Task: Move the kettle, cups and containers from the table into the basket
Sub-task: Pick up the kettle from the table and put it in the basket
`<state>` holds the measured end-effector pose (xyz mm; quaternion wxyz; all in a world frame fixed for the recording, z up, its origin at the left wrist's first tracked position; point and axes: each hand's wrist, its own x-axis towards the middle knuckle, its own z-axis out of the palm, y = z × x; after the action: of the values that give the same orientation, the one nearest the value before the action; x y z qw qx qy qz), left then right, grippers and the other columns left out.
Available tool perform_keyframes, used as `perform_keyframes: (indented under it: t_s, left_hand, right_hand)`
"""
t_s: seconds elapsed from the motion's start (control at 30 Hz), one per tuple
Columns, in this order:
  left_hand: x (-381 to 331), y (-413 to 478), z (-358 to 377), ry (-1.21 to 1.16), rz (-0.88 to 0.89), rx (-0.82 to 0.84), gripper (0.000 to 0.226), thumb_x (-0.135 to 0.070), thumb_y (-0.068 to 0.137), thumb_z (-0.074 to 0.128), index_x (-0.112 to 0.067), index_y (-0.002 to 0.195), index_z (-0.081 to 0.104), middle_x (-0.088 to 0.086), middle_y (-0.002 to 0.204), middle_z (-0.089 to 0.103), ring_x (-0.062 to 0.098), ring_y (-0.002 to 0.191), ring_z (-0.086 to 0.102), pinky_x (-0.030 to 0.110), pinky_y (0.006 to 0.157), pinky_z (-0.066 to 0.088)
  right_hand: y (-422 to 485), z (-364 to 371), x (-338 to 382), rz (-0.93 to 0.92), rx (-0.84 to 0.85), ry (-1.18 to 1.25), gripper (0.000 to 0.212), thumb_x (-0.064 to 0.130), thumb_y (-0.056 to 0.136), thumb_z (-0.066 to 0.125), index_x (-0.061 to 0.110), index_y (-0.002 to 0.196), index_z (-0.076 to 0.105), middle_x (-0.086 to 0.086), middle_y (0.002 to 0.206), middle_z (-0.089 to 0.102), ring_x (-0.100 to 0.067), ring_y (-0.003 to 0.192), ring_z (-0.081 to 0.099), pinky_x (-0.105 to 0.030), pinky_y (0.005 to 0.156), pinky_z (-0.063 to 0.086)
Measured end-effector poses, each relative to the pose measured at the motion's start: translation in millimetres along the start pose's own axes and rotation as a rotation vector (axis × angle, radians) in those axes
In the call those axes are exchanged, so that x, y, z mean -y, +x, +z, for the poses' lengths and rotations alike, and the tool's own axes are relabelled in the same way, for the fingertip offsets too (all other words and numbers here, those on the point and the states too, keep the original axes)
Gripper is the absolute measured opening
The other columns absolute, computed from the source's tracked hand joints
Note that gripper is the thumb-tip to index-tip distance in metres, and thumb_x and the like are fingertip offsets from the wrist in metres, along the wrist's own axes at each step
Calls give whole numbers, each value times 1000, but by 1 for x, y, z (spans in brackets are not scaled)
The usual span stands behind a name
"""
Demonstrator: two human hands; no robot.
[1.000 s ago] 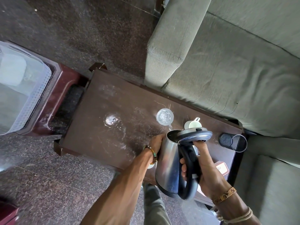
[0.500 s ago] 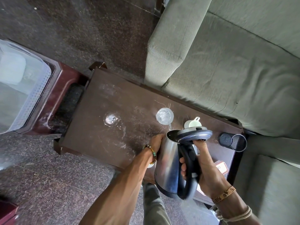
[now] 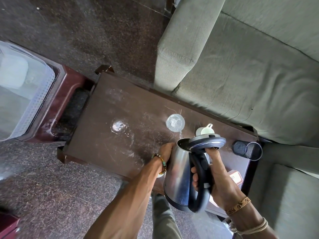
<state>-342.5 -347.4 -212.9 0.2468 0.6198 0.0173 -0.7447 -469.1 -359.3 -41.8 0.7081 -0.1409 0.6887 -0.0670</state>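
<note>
Kettle of brushed steel with black handle and lid [image 3: 179,171] is held above the near edge of the dark brown wooden desk [image 3: 107,121]. Right hand [image 3: 219,176] has its grip clamped on the handle; left hand [image 3: 166,150] lies flat against the body near the spout, grip apart. White perforated plastic basket [image 3: 31,107] stands well apart, past the desk's far end. Risks: the lid looks ajar, so tilting could spill; a swing could strike the clear glass cup [image 3: 175,122] or small white cup [image 3: 205,131].
</note>
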Motion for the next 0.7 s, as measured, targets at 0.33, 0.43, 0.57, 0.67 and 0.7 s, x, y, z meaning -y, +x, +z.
perform_keyframes:
  t_s: [0.33, 0.43, 0.57, 0.67, 0.7]
  left_hand:
    - [1, 4, -4, 64, 16, -1, 13, -22, 86, 51, -13, 90, 60, 11, 90, 57, 20, 84, 46, 35, 75, 37]
    - [1, 5, -3, 74, 13, -8, 14, -23, 85, 50, -13, 88, 61, 12, 90, 58, 20, 84, 47, 35, 75, 37]
    - [0, 5, -3, 70, 12, -5, 13, -22, 85, 51, -13, 88, 60, 11, 89, 58, 20, 83, 47, 35, 75, 38]
    - [-1, 6, -3, 74, 27, 6, 9, -21, 85, 50, -14, 89, 55, 10, 89, 52, 20, 83, 42, 35, 74, 34]
    - [-1, 6, -3, 70, 24, 10, 9, -21, 85, 50, -14, 89, 55, 10, 90, 52, 20, 83, 41, 35, 74, 34]
  right_hand:
    - [2, 1, 1, 30, 15, 48, 83, 86, 52, 64, 7, 77, 67, -16, 72, 58, -21, 52, 52, -31, 56, 46]
    - [2, 1, 1, 29, 16, 45, 87, 87, 51, 64, 6, 81, 67, -16, 72, 58, -21, 52, 52, -31, 56, 46]
    - [3, 0, 2, 26, 14, 44, 89, 89, 50, 64, 6, 82, 68, -17, 72, 58, -22, 53, 52, -32, 58, 46]
    - [4, 0, 2, 24, 15, 41, 87, 89, 52, 63, 6, 80, 69, -17, 72, 58, -22, 53, 52, -32, 58, 45]
    - [4, 0, 2, 24, 16, 39, 87, 89, 52, 63, 6, 79, 69, -17, 72, 58, -22, 53, 52, -32, 58, 45]
